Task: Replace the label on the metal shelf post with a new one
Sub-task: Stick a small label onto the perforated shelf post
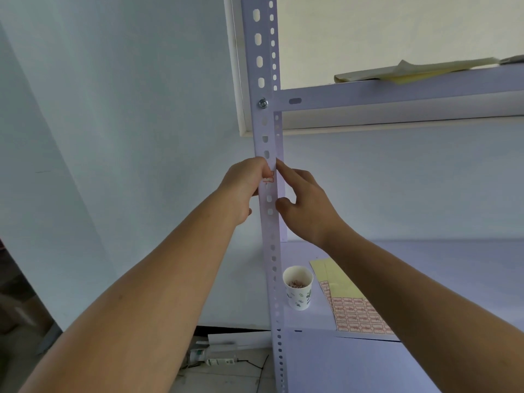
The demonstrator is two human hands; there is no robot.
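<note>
Your post point(273, 251) is a pale upright strip punched with slots. The label point(269, 177), small, white and red-bordered, sits on its front face, its left edge under the curled fingers of your left hand point(243, 188). The sheet point(357, 316) of new labels lies flat, lower right.
</note>
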